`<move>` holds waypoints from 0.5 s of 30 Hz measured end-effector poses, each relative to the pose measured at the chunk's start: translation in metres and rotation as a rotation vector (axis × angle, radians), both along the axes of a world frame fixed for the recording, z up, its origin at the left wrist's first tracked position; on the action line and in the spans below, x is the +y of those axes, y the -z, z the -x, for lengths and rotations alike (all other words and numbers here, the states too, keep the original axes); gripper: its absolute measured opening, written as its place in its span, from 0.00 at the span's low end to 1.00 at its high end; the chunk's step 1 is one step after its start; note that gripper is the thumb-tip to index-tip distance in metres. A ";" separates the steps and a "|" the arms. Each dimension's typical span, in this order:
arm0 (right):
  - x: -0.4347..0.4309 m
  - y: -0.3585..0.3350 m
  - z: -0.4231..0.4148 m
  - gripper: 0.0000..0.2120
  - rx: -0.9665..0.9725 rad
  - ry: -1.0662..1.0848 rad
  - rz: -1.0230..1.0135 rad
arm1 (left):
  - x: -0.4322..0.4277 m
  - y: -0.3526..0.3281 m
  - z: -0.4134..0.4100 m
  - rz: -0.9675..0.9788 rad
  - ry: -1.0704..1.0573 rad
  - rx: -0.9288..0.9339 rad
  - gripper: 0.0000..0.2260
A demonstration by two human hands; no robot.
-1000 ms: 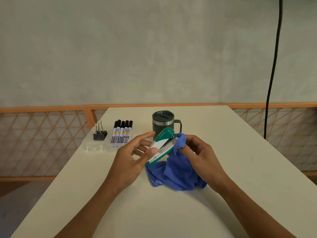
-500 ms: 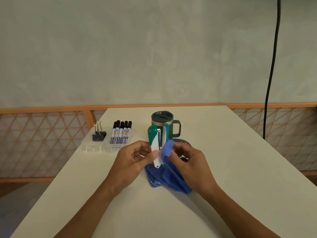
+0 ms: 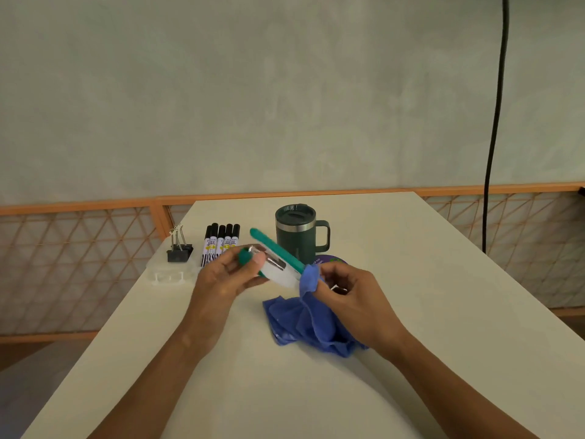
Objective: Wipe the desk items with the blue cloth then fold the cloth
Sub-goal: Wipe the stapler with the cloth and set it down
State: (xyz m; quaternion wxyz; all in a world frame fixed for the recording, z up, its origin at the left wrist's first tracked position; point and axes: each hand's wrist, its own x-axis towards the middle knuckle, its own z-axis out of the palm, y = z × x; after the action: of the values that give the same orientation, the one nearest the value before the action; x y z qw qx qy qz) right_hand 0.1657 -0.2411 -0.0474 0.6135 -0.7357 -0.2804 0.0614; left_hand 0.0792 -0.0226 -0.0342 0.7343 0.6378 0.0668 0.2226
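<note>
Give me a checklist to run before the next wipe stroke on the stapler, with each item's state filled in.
1. Left hand grips stapler: ok.
2. Right hand pinches cloth: ok.
3. Cloth touches stapler's end: ok.
4. Stapler lifted clear of the mug behind it: ok.
5. Markers and binder clips out of the hands' way: ok.
6. Stapler's underside already wiped: cannot tell.

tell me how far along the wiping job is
In hand: the left hand holds the stapler while the right hand rubs the cloth on its end. Whether the mug and markers are wiped can't be told. The cloth is still unfolded.
</note>
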 end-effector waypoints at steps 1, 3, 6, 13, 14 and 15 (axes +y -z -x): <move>-0.002 -0.002 -0.001 0.06 0.008 0.016 -0.023 | 0.004 -0.001 0.000 0.012 -0.022 -0.009 0.15; -0.003 -0.006 -0.001 0.12 0.022 0.043 -0.081 | 0.010 0.001 0.000 -0.029 -0.016 0.007 0.16; -0.003 -0.008 -0.002 0.18 0.065 0.109 -0.154 | 0.006 0.002 0.001 -0.147 0.077 0.094 0.18; -0.001 -0.010 0.001 0.09 0.143 0.094 -0.191 | 0.002 -0.003 0.006 -0.344 0.190 0.213 0.17; -0.001 -0.010 0.001 0.09 0.147 0.092 -0.187 | 0.003 -0.002 0.006 -0.382 0.203 0.220 0.16; 0.000 -0.010 0.002 0.09 0.154 0.090 -0.187 | 0.004 -0.002 0.007 -0.427 0.215 0.225 0.15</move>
State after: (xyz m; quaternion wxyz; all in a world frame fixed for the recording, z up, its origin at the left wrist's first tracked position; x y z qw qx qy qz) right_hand 0.1639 -0.2411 -0.0373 0.7015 -0.6801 -0.2035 0.0637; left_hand 0.0726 -0.0181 -0.0319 0.5903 0.8026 0.0312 0.0802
